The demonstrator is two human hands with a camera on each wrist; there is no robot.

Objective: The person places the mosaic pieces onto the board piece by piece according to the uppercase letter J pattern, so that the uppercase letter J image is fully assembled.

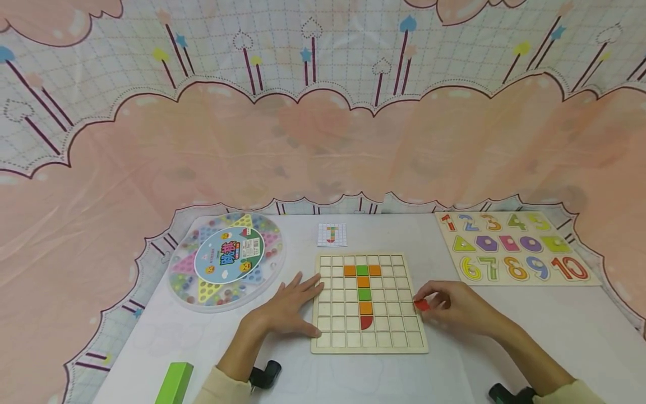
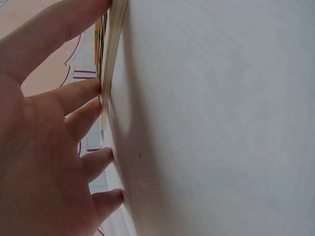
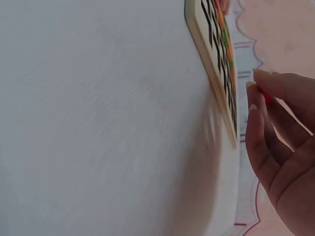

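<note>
A wooden grid board [image 1: 396, 340] lies in the middle of the table, with orange and green square tiles [image 1: 364, 294] set in a T shape. Below them sits a red rounded tile [image 1: 366, 322]. Fingers spread, my left hand [image 1: 287, 307] touches the board's left edge with thumb and fingertips; the left wrist view shows this hand [image 2: 44, 142] against the board's side [image 2: 114, 54]. Just off the board's right edge, my right hand [image 1: 456, 307] pinches another red piece [image 1: 421, 304]. Most of that red piece [image 3: 266, 97] is hidden by fingers in the right wrist view.
Behind the board lies a small pattern card [image 1: 332, 235] showing a similar figure. A round Chinese checkers set [image 1: 227, 261] is at the left, a number-and-shape puzzle board [image 1: 520, 247] at the right. A green block [image 1: 174, 382] lies at the front left of the white table [image 1: 282, 379].
</note>
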